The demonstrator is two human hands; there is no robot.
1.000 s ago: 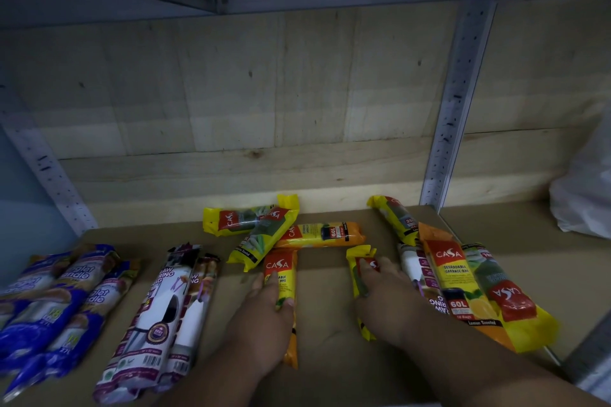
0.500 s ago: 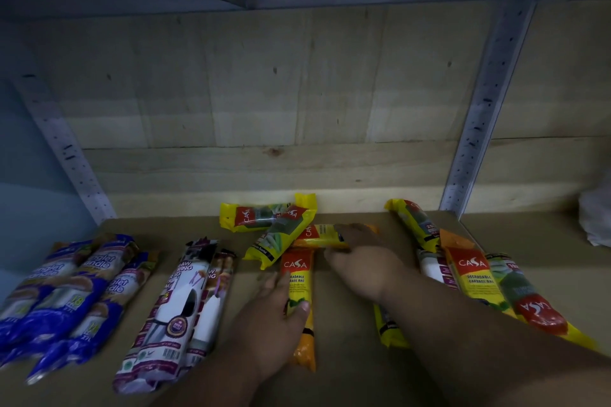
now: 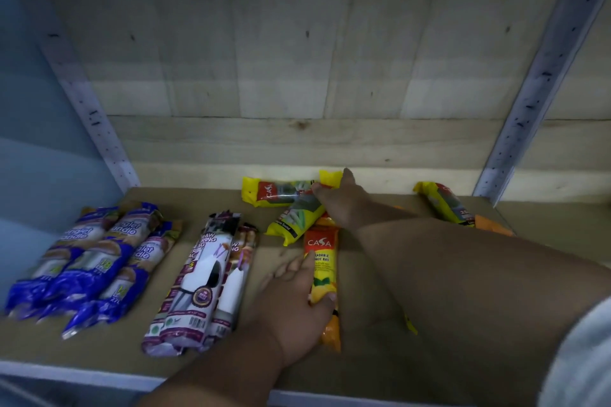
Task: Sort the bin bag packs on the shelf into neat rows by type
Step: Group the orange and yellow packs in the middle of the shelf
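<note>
On the shelf board [image 3: 195, 200], my left hand [image 3: 292, 304] grips an orange CASA pack [image 3: 322, 269] lying lengthwise, thumb across its lower part. My right hand [image 3: 340, 200] reaches to the back wall and closes on the top end of a tilted yellow CASA pack [image 3: 296, 220]. That pack overlaps another yellow pack [image 3: 276, 192] lying crosswise. At the left lie three blue packs [image 3: 99, 258] side by side. Two white-and-maroon drawstring packs [image 3: 211, 277] lie beside them. My right forearm hides more packs; a yellow pack [image 3: 443, 205] and an orange corner [image 3: 492, 225] show past it.
Perforated metal uprights stand at the back left [image 3: 96, 119] and back right [image 3: 535, 86]. A wooden plank wall [image 3: 297, 76] closes the back. The shelf's pale front edge [image 3: 82, 373] runs along the bottom. Another shelf level sits overhead.
My right hand has moved from the crosswise orange pack further back to the tilted yellow pack's top end. My left hand stays on the lengthwise orange pack. The camera has come closer.
</note>
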